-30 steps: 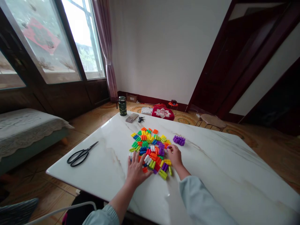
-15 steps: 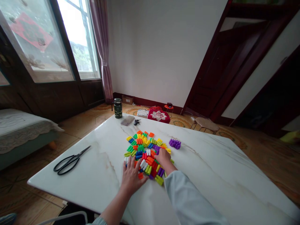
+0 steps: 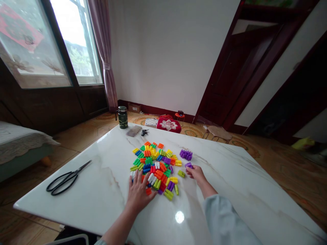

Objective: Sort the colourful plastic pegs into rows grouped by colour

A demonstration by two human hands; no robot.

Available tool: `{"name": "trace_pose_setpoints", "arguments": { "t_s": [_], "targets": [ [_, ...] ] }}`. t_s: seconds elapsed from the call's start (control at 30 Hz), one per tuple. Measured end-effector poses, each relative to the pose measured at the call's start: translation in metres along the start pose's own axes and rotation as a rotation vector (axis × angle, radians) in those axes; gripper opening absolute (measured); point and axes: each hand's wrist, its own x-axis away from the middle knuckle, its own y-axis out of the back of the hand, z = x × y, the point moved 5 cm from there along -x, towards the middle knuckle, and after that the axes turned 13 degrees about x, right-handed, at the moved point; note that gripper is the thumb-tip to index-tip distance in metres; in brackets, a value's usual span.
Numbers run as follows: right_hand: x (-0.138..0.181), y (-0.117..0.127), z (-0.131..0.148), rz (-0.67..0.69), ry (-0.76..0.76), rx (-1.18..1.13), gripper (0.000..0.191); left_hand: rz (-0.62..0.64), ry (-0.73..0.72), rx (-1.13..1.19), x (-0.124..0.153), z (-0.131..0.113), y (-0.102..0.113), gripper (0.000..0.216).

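Note:
My right hand (image 3: 197, 174) pinches a purple toy block (image 3: 188, 165) at the right of the colourful pile. Just behind it on the table stands a cluster of purple blocks (image 3: 186, 154). A lime green block (image 3: 181, 174) lies between that hand and the pile. My left hand (image 3: 140, 190) rests with spread fingers on the near left edge of the pile of toy blocks (image 3: 153, 160), touching white and orange pieces. Red, blue, yellow, green and more purple blocks make up the heap.
Black-handled scissors (image 3: 68, 178) lie on the left of the white marble-look table (image 3: 102, 207). Toward its far edge are a dark green flask (image 3: 123, 117), a blurred-out item (image 3: 134, 131) and a bunch of keys (image 3: 144, 132). A stool (image 3: 219, 132) stands on the floor beyond.
My right hand has moved right, out of the pile, with a purple block between its fingers. My left hand stays on the pile. The whole view has shifted slightly.

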Motion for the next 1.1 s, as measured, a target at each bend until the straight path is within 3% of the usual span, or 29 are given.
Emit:
{"name": "trace_pose_setpoints", "arguments": {
  "t_s": [0.17, 0.23, 0.33, 0.4, 0.5, 0.6, 0.87, 1.1],
  "targets": [
    [-0.009, 0.026, -0.040, -0.003, -0.141, 0.228, 0.038, 0.011, 0.003, -0.015, 0.000, 0.001, -0.001, 0.073],
    [-0.016, 0.040, -0.040, -0.061, -0.090, 0.422, 0.037, 0.011, 0.004, -0.020, 0.000, 0.001, -0.001, 0.072],
    [-0.026, 0.049, -0.028, -0.089, 0.111, 0.627, 0.023, 0.006, 0.004, -0.029, 0.000, 0.000, -0.001, 0.070],
    [-0.028, 0.048, -0.020, -0.071, 0.234, 0.614, 0.020, -0.001, 0.003, -0.033, -0.001, -0.001, 0.000, 0.069],
    [-0.025, 0.040, -0.009, -0.042, 0.382, 0.567, 0.032, -0.007, -0.007, -0.039, 0.000, -0.001, -0.001, 0.068],
    [-0.020, 0.031, -0.006, -0.025, 0.455, 0.539, 0.029, -0.005, -0.017, -0.051, 0.000, 0.000, -0.001, 0.070],
    [-0.025, 0.022, -0.017, -0.119, 0.352, 0.475, 0.022, 0.002, -0.011, -0.063, 0.000, 0.002, -0.004, 0.070],
    [-0.040, -0.005, -0.011, -0.362, 0.291, 0.276, 0.018, -0.026, -0.027, -0.033, 0.001, 0.004, -0.005, 0.068]
  ]
}}
